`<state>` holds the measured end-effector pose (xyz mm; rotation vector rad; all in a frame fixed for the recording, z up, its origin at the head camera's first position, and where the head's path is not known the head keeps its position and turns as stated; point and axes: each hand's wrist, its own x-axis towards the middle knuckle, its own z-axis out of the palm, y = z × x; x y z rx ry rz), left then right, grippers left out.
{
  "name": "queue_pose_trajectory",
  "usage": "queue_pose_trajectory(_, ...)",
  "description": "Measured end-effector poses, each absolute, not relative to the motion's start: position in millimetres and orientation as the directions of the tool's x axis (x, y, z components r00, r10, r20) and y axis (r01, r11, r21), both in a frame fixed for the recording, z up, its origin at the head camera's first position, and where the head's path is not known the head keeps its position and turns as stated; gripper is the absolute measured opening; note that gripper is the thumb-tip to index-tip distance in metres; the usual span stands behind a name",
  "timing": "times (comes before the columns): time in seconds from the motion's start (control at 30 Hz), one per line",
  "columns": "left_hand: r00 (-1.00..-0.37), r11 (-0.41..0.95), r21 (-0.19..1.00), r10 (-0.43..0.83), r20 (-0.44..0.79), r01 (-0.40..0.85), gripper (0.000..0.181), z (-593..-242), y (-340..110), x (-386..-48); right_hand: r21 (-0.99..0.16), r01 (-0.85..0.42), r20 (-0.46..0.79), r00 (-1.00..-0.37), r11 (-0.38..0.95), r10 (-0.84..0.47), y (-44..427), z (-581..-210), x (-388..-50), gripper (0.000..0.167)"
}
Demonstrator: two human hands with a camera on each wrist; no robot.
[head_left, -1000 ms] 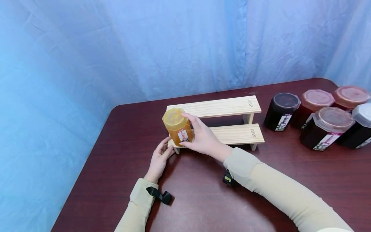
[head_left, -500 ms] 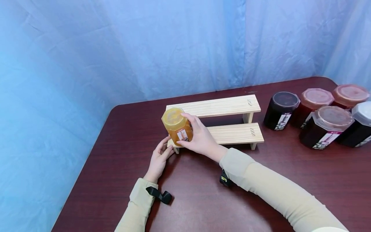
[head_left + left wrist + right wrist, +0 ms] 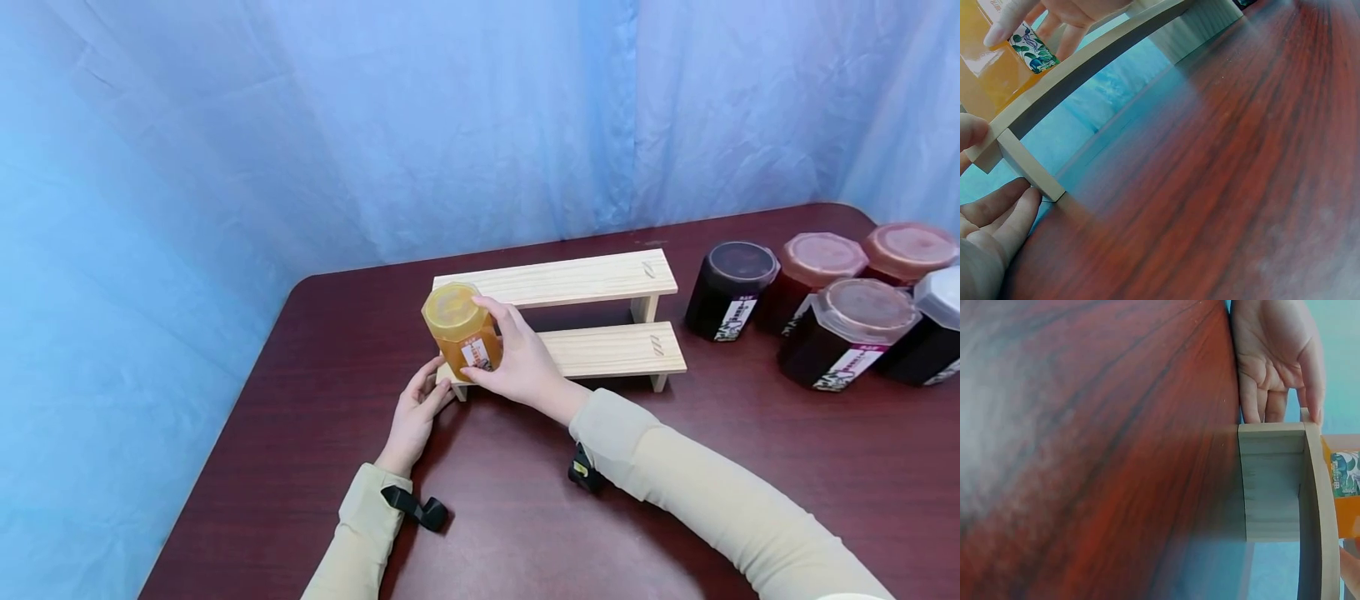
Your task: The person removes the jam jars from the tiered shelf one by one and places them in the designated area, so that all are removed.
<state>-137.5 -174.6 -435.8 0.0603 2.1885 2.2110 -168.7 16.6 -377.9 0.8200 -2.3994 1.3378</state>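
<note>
A jar of orange-yellow contents [image 3: 453,325], with a yellowish lid and white label, stands at the left end of the lower shelf of a two-step wooden rack [image 3: 600,350]. My right hand [image 3: 525,358] grips it from the right, thumb in front and fingers around the back. In the left wrist view the base of the jar [image 3: 997,69] meets the board. My left hand [image 3: 412,408] holds the rack's left end. Seen from the right wrist, its thumb lies at the board's edge, and the fingers of the left hand [image 3: 1275,362] touch the leg.
Several dark and reddish lidded jars stand grouped at the right, among them a black-lidded jar [image 3: 731,292] nearest the rack and a white-lidded jar [image 3: 930,325]. The upper shelf [image 3: 562,277] rises behind the lower one. A blue curtain [image 3: 450,125] hangs behind the dark red table [image 3: 525,517].
Both hands and the jar keep nearly the same place. My right wrist and forearm have shifted slightly left. The whole view has moved a little.
</note>
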Motion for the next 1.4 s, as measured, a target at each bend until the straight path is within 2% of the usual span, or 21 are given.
queue_pose_trajectory(0.4,-0.999,-0.033,0.999,0.045,0.010,0.009,0.045,-433,-173,-138,-0.668,-0.608,0.512,-0.794,0.429,-0.328,15,-377,-169,0.091)
queue_pose_trajectory(0.83,-0.999,-0.029,1.000,0.049,0.011,0.009,0.046,-435,-174,-137,-0.693,-0.579,0.496,-0.815,0.430,-0.299,13,-379,-166,0.089)
queue_pose_trajectory(1.4,-0.998,-0.028,1.000,0.058,0.012,0.010,0.045,-433,-174,-135,-0.667,-0.614,0.538,-0.789,0.422,-0.297,22,-382,-157,0.092)
